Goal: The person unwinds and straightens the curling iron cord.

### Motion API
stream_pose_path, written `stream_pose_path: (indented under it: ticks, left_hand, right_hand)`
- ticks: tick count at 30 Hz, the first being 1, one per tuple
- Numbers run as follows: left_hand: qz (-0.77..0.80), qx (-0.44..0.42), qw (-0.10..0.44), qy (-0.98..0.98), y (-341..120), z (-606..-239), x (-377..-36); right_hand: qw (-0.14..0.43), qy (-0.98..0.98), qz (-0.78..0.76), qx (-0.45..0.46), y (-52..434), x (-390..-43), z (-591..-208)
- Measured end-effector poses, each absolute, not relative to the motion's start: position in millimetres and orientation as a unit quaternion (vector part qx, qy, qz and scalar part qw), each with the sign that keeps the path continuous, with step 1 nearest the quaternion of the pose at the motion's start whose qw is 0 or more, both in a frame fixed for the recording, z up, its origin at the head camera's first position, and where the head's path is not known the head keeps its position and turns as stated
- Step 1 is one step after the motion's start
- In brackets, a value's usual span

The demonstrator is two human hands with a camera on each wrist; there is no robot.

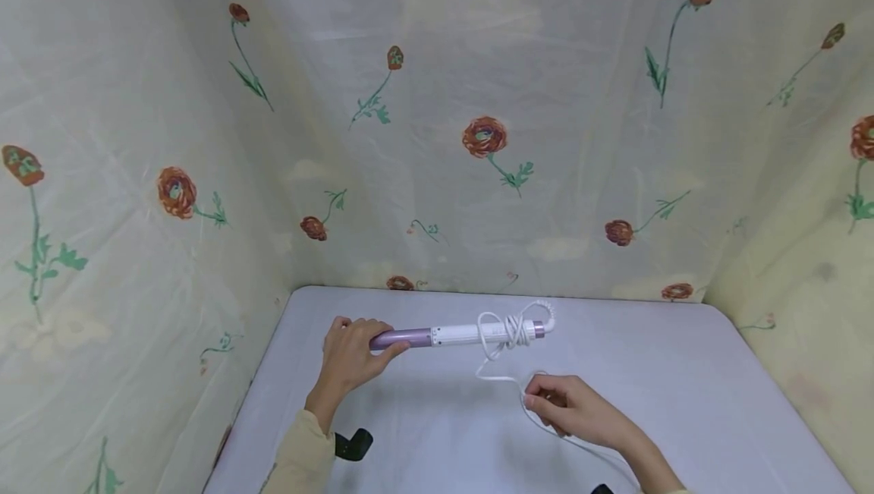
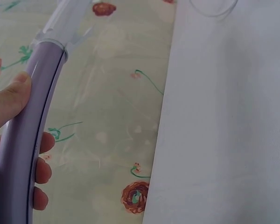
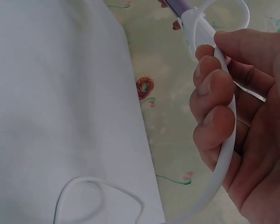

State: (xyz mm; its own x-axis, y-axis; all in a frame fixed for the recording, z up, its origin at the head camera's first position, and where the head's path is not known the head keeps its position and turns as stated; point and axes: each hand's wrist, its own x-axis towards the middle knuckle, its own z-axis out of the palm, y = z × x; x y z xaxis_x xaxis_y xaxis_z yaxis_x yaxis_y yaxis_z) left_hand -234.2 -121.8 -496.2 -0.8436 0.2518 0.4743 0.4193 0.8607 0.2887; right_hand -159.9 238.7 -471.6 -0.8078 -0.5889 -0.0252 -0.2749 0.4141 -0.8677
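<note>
My left hand (image 1: 351, 357) grips the purple barrel (image 1: 401, 338) of a curling iron; its white handle (image 1: 471, 334) points right, just above the table. In the left wrist view my thumb and fingers (image 2: 42, 170) curl round that barrel (image 2: 25, 140). A white cord (image 1: 508, 331) is wound several turns round the handle's right end. From there the cord drops to my right hand (image 1: 570, 408), which pinches it. In the right wrist view the cord (image 3: 226, 154) runs through my curled fingers (image 3: 210, 93), and a loose loop (image 3: 98, 196) lies on the table.
The pale lilac table (image 1: 683, 403) is walled on three sides by cream cloth printed with red flowers (image 1: 483, 137). A black strap (image 1: 353, 445) sits by my left sleeve at the near edge. The cord trails off toward the near right.
</note>
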Motion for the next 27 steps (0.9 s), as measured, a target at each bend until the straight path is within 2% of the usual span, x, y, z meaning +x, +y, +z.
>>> stream_pose_path:
  ticks: [15, 27]
  left_hand:
    - [-0.203, -0.193, 0.225, -0.933, -122.5, -497.0, -233.3]
    - [-0.203, -0.204, 0.242, -0.927, -126.1, -498.2, -232.2]
  right_hand:
    - [0.195, 0.826, -0.462, -0.259, 230.8, -160.0, -496.5]
    - [0.207, 0.837, -0.453, -0.228, 224.4, -175.5, -512.9]
